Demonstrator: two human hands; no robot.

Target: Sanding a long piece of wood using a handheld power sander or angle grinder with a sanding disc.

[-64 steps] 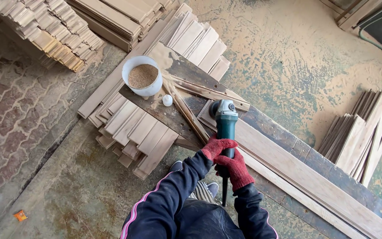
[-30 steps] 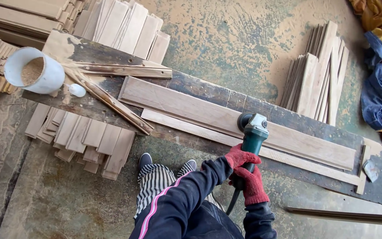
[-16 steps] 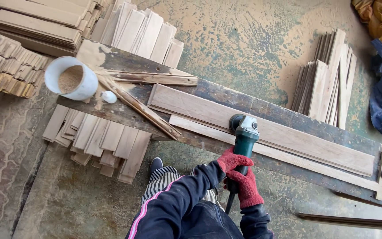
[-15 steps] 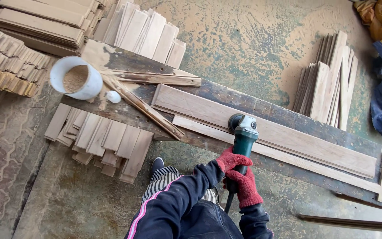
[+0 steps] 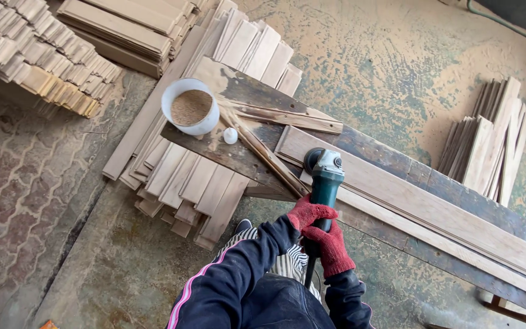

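Nearest the camera, two dark sleeves with a pink stripe reach forward, both hands in red knit gloves. The left hand (image 5: 309,212) is wrapped tight around the body of the angle grinder (image 5: 323,177), and the right hand (image 5: 333,248) is closed just as firmly around the rear of the same handle, just behind the left one. A black cord (image 5: 307,274) drops from the tool's back end between the arms. Below the sleeves a striped trouser leg and the toe of a dark shoe (image 5: 243,226) show.

The grinder has a dark green barrel and a grey metal head — its head sits on the near end of a long pale plank (image 5: 433,204), which lies lengthwise on a dark, stained workbench (image 5: 238,155). The disc itself is under the head and cannot be made out. The plank runs off the right edge of the view, so its far end is cut off.

Further along the bench stands a white round tub (image 5: 191,106), open-topped and filled with fine brown sawdust; a small white cap (image 5: 231,136) lies just beside it. Rough thin strips (image 5: 275,113) lie crosswise near them.

Beyond and beneath the bench, short boards (image 5: 190,183) are stacked in rows, and more boards (image 5: 488,146) lie piled on the dusty floor to the right — their far ends overlap too closely to count.
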